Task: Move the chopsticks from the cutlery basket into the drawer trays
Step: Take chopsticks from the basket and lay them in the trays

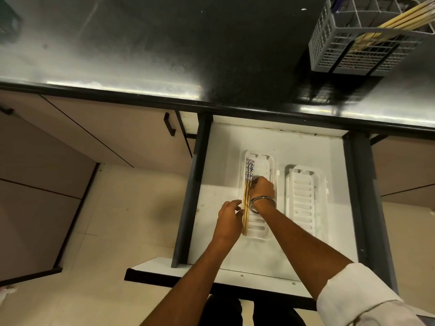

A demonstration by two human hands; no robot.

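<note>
Wooden chopsticks (pixel 246 203) go flush along tray (pixel 264 167) wall; right hand (pixel 263 188) pinches them, left hand (pixel 229 216) fingers loose, steadying.

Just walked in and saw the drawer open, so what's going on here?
A person is putting chopsticks into the open drawer. Both hands are at the left tray: the right hand and the left hand are arranging a few chopsticks along its left side. The right tray holds none yet. More chopsticks remain in the cutlery basket on the counter.

Drawer (pixel 270 252) with two trays (pixel 306 198)
</note>
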